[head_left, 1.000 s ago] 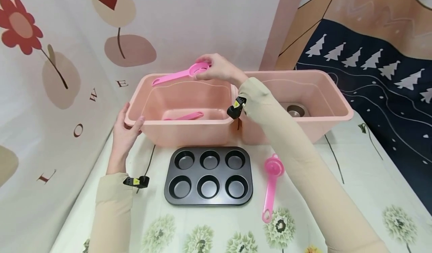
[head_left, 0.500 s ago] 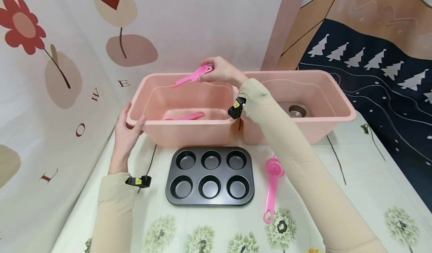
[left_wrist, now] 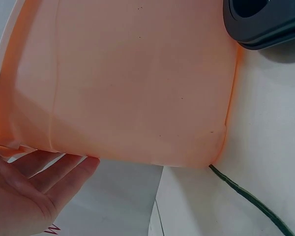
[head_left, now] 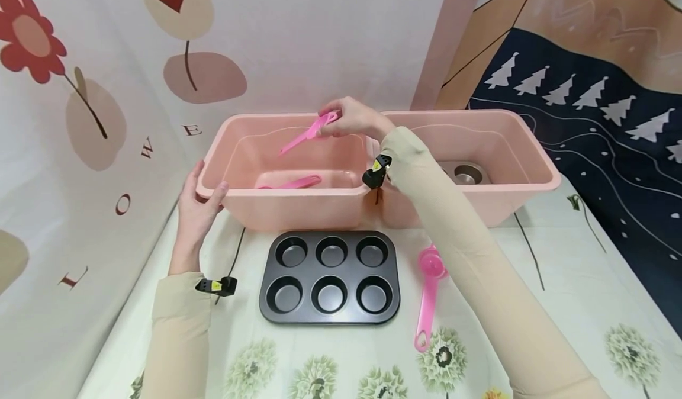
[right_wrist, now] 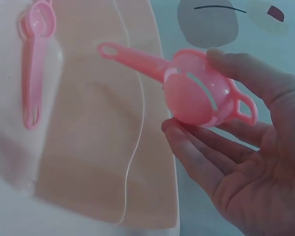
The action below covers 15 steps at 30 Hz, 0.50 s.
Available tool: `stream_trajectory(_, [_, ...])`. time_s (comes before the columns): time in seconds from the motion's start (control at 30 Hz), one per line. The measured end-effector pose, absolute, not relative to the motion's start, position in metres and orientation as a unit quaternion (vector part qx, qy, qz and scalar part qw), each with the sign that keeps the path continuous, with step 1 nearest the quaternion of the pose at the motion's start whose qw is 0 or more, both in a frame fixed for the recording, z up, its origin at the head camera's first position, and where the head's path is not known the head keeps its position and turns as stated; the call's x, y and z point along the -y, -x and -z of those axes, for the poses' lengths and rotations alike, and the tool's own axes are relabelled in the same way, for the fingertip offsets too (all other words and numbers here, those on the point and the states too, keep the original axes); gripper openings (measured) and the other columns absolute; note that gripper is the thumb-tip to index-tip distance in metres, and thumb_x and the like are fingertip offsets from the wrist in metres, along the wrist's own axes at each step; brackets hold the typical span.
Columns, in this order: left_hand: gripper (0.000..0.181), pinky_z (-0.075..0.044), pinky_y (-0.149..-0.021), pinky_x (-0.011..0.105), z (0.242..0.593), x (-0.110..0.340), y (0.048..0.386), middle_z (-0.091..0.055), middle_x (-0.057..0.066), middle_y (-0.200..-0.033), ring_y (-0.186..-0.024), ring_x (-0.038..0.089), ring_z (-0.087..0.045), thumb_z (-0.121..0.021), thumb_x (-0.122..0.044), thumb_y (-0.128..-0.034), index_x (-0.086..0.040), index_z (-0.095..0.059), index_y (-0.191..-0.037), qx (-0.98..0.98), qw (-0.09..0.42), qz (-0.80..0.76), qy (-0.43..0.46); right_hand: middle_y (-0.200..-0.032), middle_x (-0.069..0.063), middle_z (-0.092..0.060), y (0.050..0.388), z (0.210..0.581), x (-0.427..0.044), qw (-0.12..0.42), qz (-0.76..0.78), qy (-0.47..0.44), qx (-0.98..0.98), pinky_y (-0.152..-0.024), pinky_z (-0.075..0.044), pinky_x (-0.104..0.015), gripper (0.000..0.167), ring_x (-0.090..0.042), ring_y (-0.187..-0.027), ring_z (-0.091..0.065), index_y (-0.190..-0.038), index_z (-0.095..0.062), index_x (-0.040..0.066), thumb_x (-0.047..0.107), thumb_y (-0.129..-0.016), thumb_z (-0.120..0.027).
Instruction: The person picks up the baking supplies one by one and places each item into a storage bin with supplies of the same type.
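Observation:
My right hand (head_left: 351,118) holds a pink egg separator (right_wrist: 189,91) by its cup, between thumb and fingers. Its slotted handle slants down and left over the left pink bin (head_left: 298,209). Inside that bin, a second pink egg separator (right_wrist: 33,73) lies on the floor, partly hidden by the front wall in the head view. My left hand (head_left: 197,218) grips the left bin's front left corner, thumb over the rim and fingers along the outside. A third pink egg separator (head_left: 428,292) lies on the table beside the dark muffin tin (head_left: 330,322).
A right pink bin (head_left: 533,150) adjoins the left one and contains a metal tin with round cups (head_left: 469,174). The muffin tin sits in front of the bins. A patterned cloth (head_left: 330,38) hangs close behind them.
My right hand has lowered slightly and shifted right, and the held egg separator's handle now dips more steeply into the left bin. The left hand stays on the bin's corner.

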<state>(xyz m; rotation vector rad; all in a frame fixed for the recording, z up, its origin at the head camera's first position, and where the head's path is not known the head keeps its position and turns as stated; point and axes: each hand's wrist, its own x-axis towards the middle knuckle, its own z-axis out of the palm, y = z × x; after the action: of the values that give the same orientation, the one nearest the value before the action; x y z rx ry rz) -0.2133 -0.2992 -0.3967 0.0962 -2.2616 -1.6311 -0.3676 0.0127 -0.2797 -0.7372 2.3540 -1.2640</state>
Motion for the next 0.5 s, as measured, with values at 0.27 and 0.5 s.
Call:
stream_trajectory(0.27, [0.074,-0.051,-0.072,0.014,0.3942,0.2987,0.2113,-0.040,0.023,-0.141,-0.097,0.007,-0.054,-0.062,-0.027,-0.0948,-0.018,-0.021,-0.155,0.796,0.169,0.580,-0.037,-0.110,-0.014,-0.060,0.3668,0.2843,-0.0155,0.208,0.403,0.279,-0.846,-0.081,-0.051,-0.024,0.053,-0.015,-0.088,-0.054,-0.136,-0.051,-0.002,0.009,-0.088,-0.070])
stream_trajectory(0.5, [0.073,-0.051,-0.072,0.013,0.3947,0.2981,0.2144,-0.039,0.024,-0.141,-0.096,0.007,-0.055,-0.062,-0.024,-0.0946,-0.018,-0.021,-0.155,0.791,0.170,0.586,-0.035,-0.117,-0.013,-0.061,0.3687,0.2882,-0.0166,0.221,0.380,0.291,-0.850,-0.090,-0.048,-0.027,0.057,-0.017,-0.099,-0.055,-0.141,-0.048,0.002,0.016,-0.090,-0.069])
